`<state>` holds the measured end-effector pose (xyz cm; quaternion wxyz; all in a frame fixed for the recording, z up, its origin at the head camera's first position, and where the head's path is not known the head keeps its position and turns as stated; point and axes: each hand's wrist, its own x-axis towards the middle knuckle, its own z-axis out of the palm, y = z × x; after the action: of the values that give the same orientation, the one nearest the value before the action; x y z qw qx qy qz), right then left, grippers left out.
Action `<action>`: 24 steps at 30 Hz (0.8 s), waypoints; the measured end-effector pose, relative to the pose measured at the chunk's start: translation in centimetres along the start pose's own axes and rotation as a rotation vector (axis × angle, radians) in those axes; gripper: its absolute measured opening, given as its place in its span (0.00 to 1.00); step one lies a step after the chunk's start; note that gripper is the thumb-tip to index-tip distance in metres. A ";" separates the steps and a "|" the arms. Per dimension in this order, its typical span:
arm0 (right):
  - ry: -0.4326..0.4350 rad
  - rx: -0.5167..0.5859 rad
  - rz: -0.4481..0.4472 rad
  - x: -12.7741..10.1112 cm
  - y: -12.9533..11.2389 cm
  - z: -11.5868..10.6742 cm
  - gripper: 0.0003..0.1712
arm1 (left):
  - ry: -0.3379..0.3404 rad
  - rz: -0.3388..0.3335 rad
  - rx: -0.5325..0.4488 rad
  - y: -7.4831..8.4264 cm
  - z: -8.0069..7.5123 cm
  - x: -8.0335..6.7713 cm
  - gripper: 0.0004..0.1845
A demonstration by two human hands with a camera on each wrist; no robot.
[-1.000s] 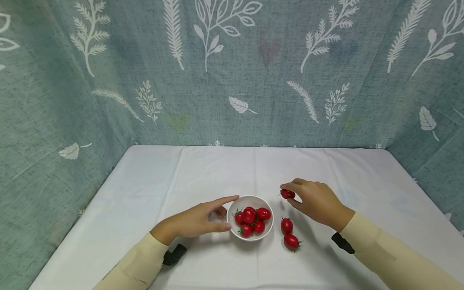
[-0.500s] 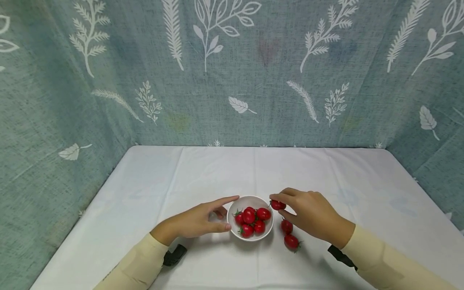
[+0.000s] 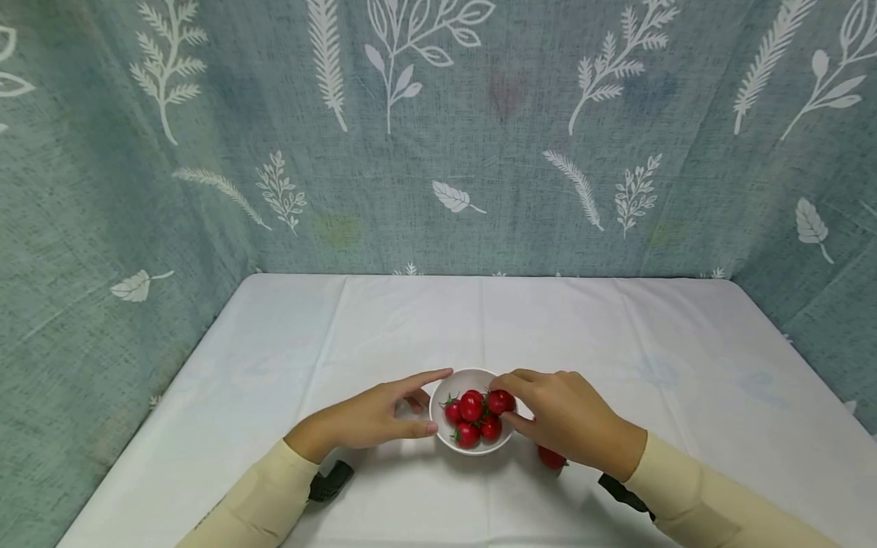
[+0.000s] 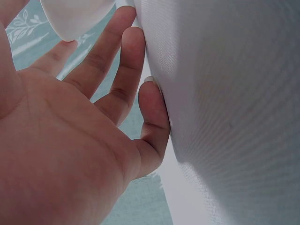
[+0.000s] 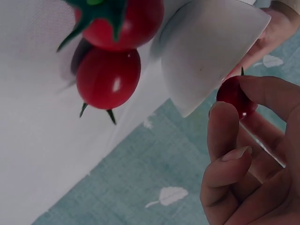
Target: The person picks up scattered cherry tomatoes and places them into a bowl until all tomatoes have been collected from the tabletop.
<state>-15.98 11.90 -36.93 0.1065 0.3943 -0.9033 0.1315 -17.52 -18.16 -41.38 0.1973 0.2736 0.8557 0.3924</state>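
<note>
My right hand [image 3: 575, 417] pinches a small red cherry tomato [image 5: 234, 96] between thumb and fingers. In the head view this tomato overlaps the right part of the small white bowl [image 3: 473, 454]; in the right wrist view it shows at the bowl's rim. Several cherry tomatoes [image 3: 471, 406] with green stems lie inside the bowl. On the bowl's left side, my left hand [image 3: 370, 417] is spread, its thumb and forefinger right at the rim. In the left wrist view its other fingers [image 4: 132, 44] bend loosely close to the white cloth.
Two more cherry tomatoes lie on the cloth right of the bowl, a near one [image 5: 108, 79] and one beside it [image 5: 124, 21]; my right hand mostly covers them in the head view. White cloth [image 3: 384, 320] covers the table. A patterned green-blue curtain [image 3: 411, 167] stands behind and at both sides.
My right hand has carried the pinched tomato left and nearer, from the cloth's right side to over the bowl's right part. The left hand and bowl stay put.
</note>
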 end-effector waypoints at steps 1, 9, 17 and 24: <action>-0.006 0.007 0.000 0.0 -0.1 0.0 0.20 | 0.001 0.002 0.000 0.0 0.0 0.0 0.40; -0.068 0.044 0.002 0.2 -0.5 0.3 0.15 | -0.002 0.004 -0.003 0.0 0.0 0.1 0.40; -0.067 0.050 0.002 0.2 -0.4 0.6 0.14 | -0.006 0.000 -0.008 0.0 0.0 0.1 0.39; -0.096 0.055 0.021 0.3 -0.3 0.6 0.15 | -0.003 -0.008 -0.001 0.0 0.0 0.1 0.39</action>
<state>-16.00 11.31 -37.38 0.0505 0.3932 -0.9076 0.1383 -17.57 -18.11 -41.35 0.2002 0.2707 0.8563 0.3916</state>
